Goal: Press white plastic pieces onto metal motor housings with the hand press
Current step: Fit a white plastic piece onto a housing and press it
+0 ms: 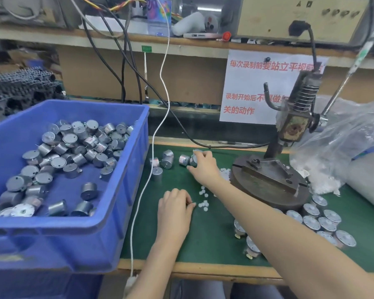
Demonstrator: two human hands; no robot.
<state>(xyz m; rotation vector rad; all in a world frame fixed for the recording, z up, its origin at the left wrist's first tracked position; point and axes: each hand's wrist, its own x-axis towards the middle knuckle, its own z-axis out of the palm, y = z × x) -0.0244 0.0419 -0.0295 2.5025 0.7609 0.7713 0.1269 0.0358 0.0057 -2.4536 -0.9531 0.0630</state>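
My right hand (pixel 203 166) reaches to the far middle of the green mat and grips a metal motor housing (pixel 193 161) among a few loose housings (pixel 167 159). My left hand (pixel 175 205) rests on the mat with curled fingers, pinching something small next to scattered white plastic pieces (pixel 203 205); what it pinches is hidden. The hand press (pixel 289 134) stands at the right on a round iron base (pixel 270 188), its seat bare. Several housings (pixel 320 221) stand in rows in front of the base.
A blue bin (pixel 125 190) full of motor housings fills the left. A clear plastic bag (pixel 350 152) with white pieces lies at the right. A white cable (pixel 151 160) crosses the mat beside the bin. The press lever (pixel 341 83) slants up to the right.
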